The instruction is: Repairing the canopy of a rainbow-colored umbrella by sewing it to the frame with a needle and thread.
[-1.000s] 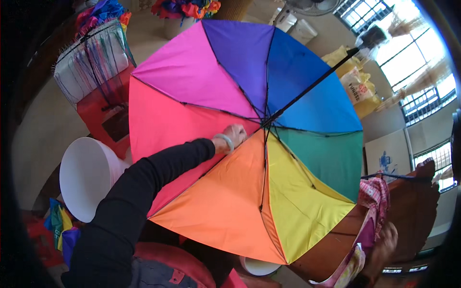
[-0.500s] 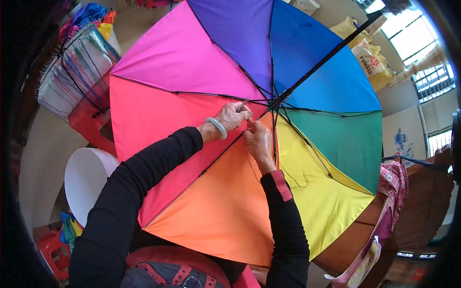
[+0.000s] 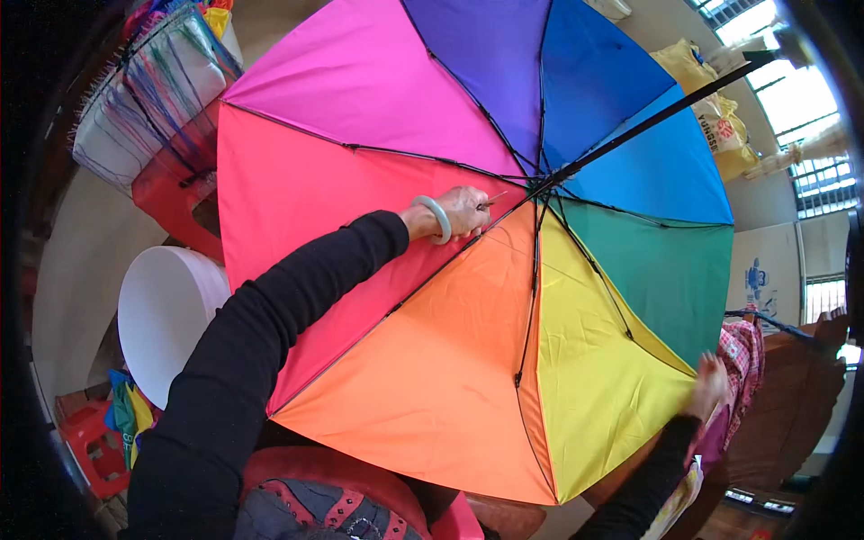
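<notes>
An open umbrella (image 3: pixel 387 378) with rainbow panels fills the middle, its inside facing me. Black ribs meet at the hub, and the dark shaft (image 3: pixel 666 108) slants up to the far right. Over the red panel, just left of the hub, my left hand (image 3: pixel 463 214) is closed round a small tool with a thin, pointed metal tip (image 3: pixel 497 197). My right hand (image 3: pixel 710 385) is at the right edge of the yellow panel, blurred, its fingers seemingly together; what they hold is too small to make out. A faint thread (image 3: pixel 576 281) crosses the orange and yellow panels between the hands.
On the left, coloured threads hang over a white container (image 3: pixel 153 108) above a red stool. A white round tub (image 3: pixel 166 315) and another red stool (image 3: pixel 94 450) stand nearer. Pink checked cloth (image 3: pixel 742 351) hangs at the right beside brown wood. Yellow sacks (image 3: pixel 711 117) sit far right.
My right hand has swung from beside the left hand out to the right edge of the yellow panel. My left hand stays near the hub. The umbrella appears shifted slightly right in view.
</notes>
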The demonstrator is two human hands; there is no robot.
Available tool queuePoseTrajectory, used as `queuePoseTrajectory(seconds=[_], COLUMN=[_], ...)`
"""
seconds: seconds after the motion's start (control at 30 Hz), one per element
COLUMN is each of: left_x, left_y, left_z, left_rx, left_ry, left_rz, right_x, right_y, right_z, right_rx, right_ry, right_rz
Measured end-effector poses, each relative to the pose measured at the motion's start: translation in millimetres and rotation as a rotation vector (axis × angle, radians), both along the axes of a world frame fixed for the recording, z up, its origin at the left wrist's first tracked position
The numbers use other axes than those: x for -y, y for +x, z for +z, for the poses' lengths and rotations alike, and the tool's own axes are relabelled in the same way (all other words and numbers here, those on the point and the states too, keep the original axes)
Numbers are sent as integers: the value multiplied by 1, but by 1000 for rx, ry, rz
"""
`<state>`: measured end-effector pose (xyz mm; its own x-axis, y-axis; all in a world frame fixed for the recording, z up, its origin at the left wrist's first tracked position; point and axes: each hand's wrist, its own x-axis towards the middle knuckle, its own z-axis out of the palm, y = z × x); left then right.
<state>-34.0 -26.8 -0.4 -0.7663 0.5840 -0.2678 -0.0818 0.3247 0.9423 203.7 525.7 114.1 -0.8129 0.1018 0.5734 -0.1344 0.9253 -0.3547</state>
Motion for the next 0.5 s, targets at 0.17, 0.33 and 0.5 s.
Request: queuePoseTrajectory(seconds=[0.17,0.33,0.5], left_x=[13,14,13], left_y=[0,3,4], left_z=[-2,6,1], left_rx=[22,24,16], left_ry=[11,-69,-20], left_rz=[4,29,47], right_x=[24,236,379], right_y=[40,-69,-141], right_z=[65,16,-77], right_rx=[-86,432,487], right_ry=[-1008,-738,-152], right_rz=[-444,111,367])
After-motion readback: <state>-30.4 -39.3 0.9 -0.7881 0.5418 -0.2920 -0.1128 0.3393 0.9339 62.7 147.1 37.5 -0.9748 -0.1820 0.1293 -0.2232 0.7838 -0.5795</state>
